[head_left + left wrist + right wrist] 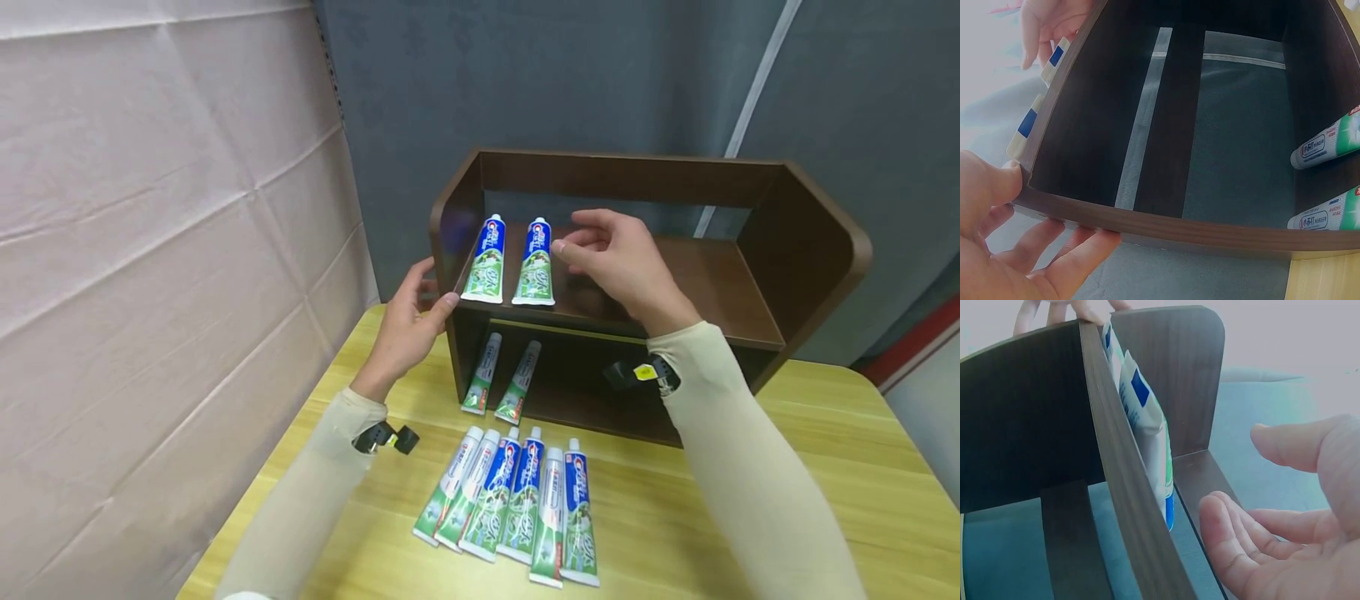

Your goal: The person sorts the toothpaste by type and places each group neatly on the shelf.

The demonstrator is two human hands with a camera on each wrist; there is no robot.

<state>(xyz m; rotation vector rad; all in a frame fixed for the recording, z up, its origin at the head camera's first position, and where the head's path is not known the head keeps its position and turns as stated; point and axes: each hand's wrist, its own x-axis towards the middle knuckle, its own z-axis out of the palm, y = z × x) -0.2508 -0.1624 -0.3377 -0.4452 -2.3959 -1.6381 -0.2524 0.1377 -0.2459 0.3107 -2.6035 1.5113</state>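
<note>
Two blue-and-green toothpaste tubes lie side by side at the left of the upper shelf, caps toward the back: the left tube (487, 260) and the right tube (536, 262). My right hand (618, 262) hovers just right of the second tube, thumb and fingers apart with nothing between them, as the right wrist view also shows. With my left hand (408, 321) I grip the left side of the dark brown shelf unit (712, 283), thumb at the front edge by the first tube and fingers against the outer face of the panel.
Two white-and-green tubes, one (482, 373) left and one (519, 382) right, lie in the lower compartment. In front, several mixed toothpaste tubes (525, 500) lie in a row on the wooden table (675, 517). A pale cloth wall (187, 250) stands at left, a grey curtain (562, 75) behind.
</note>
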